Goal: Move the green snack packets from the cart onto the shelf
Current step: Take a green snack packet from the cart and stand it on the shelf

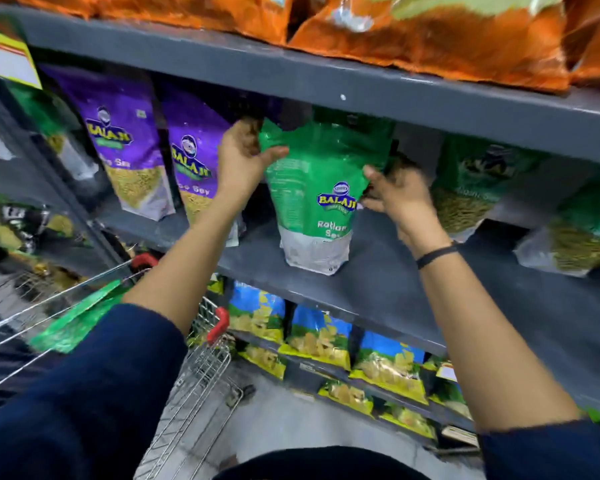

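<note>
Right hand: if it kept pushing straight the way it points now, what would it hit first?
Probably the green packet that the right hand already grips at its edge; behind that, likely the shelf's dark back wall. Depth there is unclear.

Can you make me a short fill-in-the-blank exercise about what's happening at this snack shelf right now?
1. Both hands, left hand and right hand, hold a ____ snack packet upright on the shelf.
2. The packets just left of it are ____.
3. Another green packet lies in the wire ____.
4. A black band sits on the ____ wrist.

Missing words: green; purple; cart; right
</note>
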### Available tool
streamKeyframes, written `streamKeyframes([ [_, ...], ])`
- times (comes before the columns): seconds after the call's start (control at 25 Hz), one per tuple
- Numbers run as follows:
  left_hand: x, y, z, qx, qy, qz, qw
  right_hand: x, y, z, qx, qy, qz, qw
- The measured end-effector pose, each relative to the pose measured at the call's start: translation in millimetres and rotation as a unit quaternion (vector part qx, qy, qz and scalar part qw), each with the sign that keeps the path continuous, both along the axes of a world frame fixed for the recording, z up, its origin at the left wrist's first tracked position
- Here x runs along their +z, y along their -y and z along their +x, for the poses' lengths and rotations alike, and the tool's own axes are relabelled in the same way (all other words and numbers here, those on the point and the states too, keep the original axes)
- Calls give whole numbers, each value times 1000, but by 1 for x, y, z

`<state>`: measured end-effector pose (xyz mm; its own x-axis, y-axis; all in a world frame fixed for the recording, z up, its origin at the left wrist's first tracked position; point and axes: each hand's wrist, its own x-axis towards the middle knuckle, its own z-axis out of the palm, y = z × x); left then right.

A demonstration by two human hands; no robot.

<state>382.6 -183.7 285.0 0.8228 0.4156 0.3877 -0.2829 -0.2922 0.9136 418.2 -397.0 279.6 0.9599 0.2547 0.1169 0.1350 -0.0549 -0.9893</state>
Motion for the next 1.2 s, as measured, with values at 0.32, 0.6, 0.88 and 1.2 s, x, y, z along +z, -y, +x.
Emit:
streamKeyframes([
  [0.32,-64,38,27,-81,-215,-190,954,-92,-21,-43,-92,-90,25,991],
  [0.6,-132,58,-13,116,-254,-160,947,-111,-17,-20,-87,-169,73,979],
  [0.88,-134,77,-10,-27,-228,-214,949,-127,-18,-25,-36,-171,95,980],
  [1.2,-113,59,15,-60,-269,-224,935,-138,-35,-32,-64,-152,73,984],
])
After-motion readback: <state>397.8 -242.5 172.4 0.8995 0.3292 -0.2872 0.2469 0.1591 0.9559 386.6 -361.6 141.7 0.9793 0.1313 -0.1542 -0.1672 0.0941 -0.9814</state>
